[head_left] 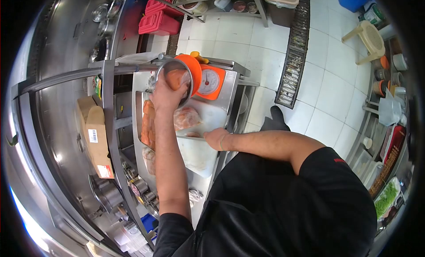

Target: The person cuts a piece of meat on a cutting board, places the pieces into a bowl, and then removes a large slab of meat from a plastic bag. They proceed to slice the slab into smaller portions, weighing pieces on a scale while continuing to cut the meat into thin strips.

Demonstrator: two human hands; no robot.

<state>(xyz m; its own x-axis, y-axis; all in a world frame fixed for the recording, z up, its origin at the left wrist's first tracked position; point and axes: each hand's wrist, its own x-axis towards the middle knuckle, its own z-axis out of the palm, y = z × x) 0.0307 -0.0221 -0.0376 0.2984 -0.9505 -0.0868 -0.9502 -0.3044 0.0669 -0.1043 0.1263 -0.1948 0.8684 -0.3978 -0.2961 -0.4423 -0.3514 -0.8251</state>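
My left hand reaches into a round metal bowl, its fingers and thumb closed about an orange-pink piece of fish, which looks like salmon. The bowl stands at the orange pan of a dial kitchen scale. My right hand is at the near rim of a metal tray, fingers bent over the edge. In the tray lie a long orange fillet and a pale pink piece that seems wrapped in plastic.
A white board or lid lies nearer to me. Metal shelf posts and a cardboard box stand left. A floor drain grate crosses the tiles, with a plastic stool and loaded shelves at right.
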